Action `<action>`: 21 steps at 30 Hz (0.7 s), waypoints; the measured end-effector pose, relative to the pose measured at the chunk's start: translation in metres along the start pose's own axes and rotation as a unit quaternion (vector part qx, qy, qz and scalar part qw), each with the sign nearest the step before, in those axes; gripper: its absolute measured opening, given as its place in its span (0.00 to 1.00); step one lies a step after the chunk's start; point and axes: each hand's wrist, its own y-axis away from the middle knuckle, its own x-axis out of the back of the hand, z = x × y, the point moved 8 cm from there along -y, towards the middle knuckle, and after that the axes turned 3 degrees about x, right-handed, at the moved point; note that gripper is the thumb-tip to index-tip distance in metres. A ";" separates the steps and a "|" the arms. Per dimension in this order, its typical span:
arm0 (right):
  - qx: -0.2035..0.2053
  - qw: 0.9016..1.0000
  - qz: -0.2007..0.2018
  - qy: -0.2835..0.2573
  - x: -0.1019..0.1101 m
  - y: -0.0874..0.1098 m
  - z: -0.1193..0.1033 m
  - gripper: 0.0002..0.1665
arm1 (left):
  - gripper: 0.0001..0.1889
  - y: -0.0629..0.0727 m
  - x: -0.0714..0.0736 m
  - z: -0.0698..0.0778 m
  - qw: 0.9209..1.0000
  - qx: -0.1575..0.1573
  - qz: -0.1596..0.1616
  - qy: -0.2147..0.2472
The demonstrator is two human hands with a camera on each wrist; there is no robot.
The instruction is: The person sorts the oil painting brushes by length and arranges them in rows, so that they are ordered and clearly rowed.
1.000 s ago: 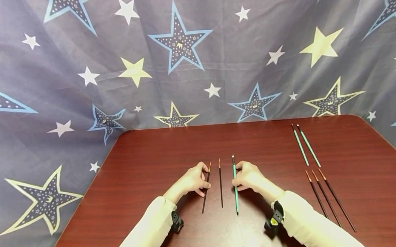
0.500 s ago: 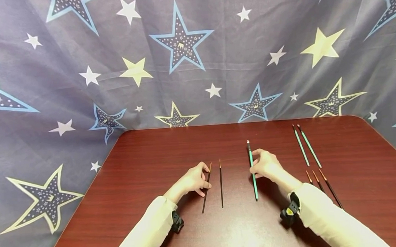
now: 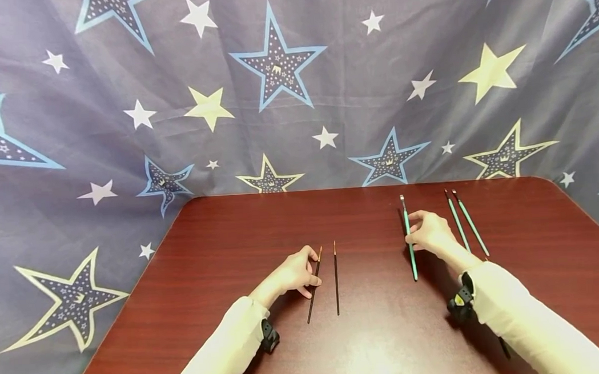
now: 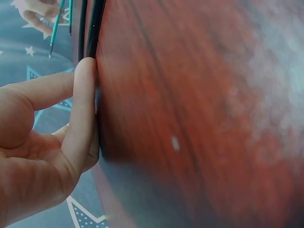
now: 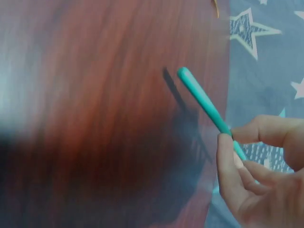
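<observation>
A teal-handled paintbrush (image 3: 413,263) with a flat pale tip is pinched between the thumb and fingers of my right hand (image 3: 431,233). In the right wrist view this brush (image 5: 204,100) is off the table, its shadow falling beside it. My left hand (image 3: 293,272) pinches a slim black paintbrush (image 3: 312,306) with an orange tip, slightly slanted, at the table's middle. Just right of it a second black paintbrush (image 3: 337,282) lies straight on the wood. The left wrist view shows the thumb and a finger meeting at the black handle (image 4: 95,28).
Two more teal paintbrushes (image 3: 470,225) lie side by side at the back right of the dark red table (image 3: 240,225). Beneath the right sleeve (image 3: 523,305) a dark handle end (image 3: 504,348) peeks out. A star-patterned cloth (image 3: 295,124) hangs behind the table.
My right hand has lifted the teal paintbrush and carried it right and toward the back. The right sleeve now covers most of the black paintbrushes at the right. The left hand has stayed put.
</observation>
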 end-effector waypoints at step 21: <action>0.024 0.999 0.002 0.036 0.054 -0.023 0.038 0.31 | 0.24 0.000 0.001 0.001 1.000 0.002 0.001 -0.002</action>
